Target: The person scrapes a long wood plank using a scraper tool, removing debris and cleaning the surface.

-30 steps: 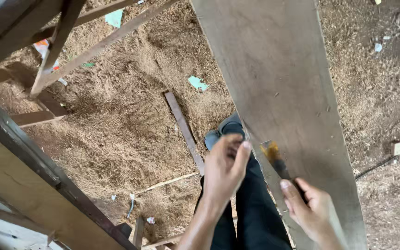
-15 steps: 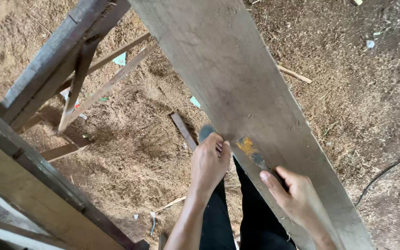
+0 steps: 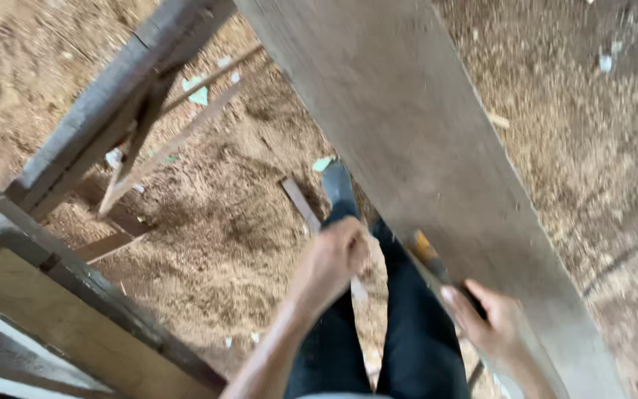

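A long grey wooden plank (image 3: 422, 148) runs from the top centre down to the lower right. My right hand (image 3: 490, 325) rests at the plank's near edge, shut on a dark-handled tool (image 3: 428, 255) with a yellow-orange end that lies against the edge. My left hand (image 3: 331, 264) hovers just left of the plank, fingers curled, apart from the wood; nothing shows in it. My dark trousers (image 3: 408, 340) and one dark shoe (image 3: 336, 183) are below the hands. The picture is blurred.
Sawdust and shavings cover the floor (image 3: 215, 222). A grey wooden frame with slanted braces (image 3: 112, 103) stands at the left, over a pale board (image 3: 45, 310). A thin wood strip (image 3: 300, 203) lies on the floor by the shoe. A dark cable (image 3: 622, 255) crosses the right.
My left hand has come off the plank's edge and curled shut to the left. My right hand and the tool stay at the edge. The view has shifted and blurred.
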